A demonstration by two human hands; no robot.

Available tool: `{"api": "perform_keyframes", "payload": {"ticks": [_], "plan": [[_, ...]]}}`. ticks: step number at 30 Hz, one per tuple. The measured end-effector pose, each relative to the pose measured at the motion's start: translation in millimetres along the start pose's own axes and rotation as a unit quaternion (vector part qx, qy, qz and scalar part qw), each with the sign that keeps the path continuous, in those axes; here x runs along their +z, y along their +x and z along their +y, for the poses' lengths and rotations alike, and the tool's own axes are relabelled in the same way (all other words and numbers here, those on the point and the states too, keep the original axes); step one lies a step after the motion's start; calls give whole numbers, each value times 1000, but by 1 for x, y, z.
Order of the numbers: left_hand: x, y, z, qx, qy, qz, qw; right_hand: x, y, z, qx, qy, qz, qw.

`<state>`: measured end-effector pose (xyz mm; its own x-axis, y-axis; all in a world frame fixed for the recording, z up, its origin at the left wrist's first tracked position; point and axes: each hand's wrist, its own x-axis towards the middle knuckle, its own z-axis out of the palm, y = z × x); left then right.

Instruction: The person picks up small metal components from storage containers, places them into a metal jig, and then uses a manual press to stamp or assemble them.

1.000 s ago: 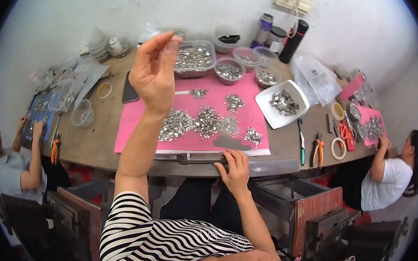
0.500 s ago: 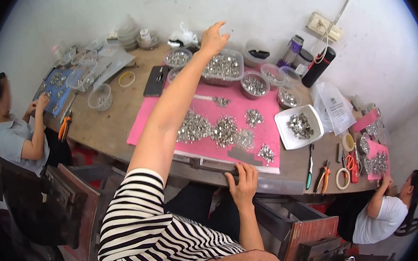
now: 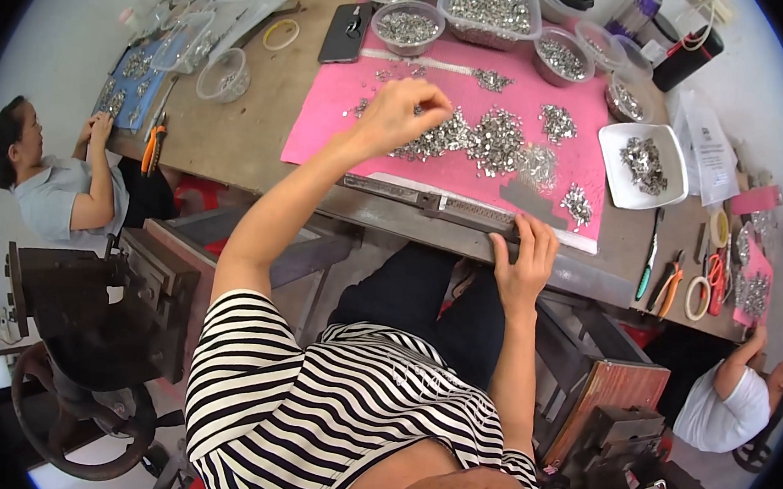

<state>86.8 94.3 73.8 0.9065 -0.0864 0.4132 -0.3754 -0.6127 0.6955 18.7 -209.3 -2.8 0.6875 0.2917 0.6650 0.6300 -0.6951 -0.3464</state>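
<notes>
My left hand (image 3: 402, 114) hangs over the left part of a pink mat (image 3: 317, 138), its fingers curled in. Whatever they may hold is hidden. Beside it lies a pile of small shiny metal pieces (image 3: 496, 144), with smaller piles around. Along the mat's near edge runs a long dark metal bar with a row of small slots (image 3: 472, 212). At its right end rests my right hand (image 3: 529, 255), fingers stretched over the bar and thumb apart. A flat grey piece (image 3: 533, 203) lies on the mat just beyond that hand.
Plastic tubs of metal pieces (image 3: 488, 39) line the mat's far side. A white square dish (image 3: 614, 161) stands to the right, near pliers (image 3: 669, 283) and a tape roll (image 3: 697, 298). A black phone (image 3: 345, 34) lies far left. Co-workers sit at both sides.
My left hand has drawn back from above the far tubs to over the mat, and its fingers have curled in. My right hand stays at the bar. The view has tilted down.
</notes>
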Motion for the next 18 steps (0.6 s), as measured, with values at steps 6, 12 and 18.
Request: {"api": "perform_keyframes", "payload": {"ticks": [6,12,18], "plan": [[35,-35,8,55,61,-19,996,0,-6,0,7,-7,-2,1000],[63,-39,18,89,89,-48,991,-1,-4,-3,15,12,-5,1000],[83,-40,16,50,106,-49,992,0,-4,-2,17,14,-4,1000]]}}
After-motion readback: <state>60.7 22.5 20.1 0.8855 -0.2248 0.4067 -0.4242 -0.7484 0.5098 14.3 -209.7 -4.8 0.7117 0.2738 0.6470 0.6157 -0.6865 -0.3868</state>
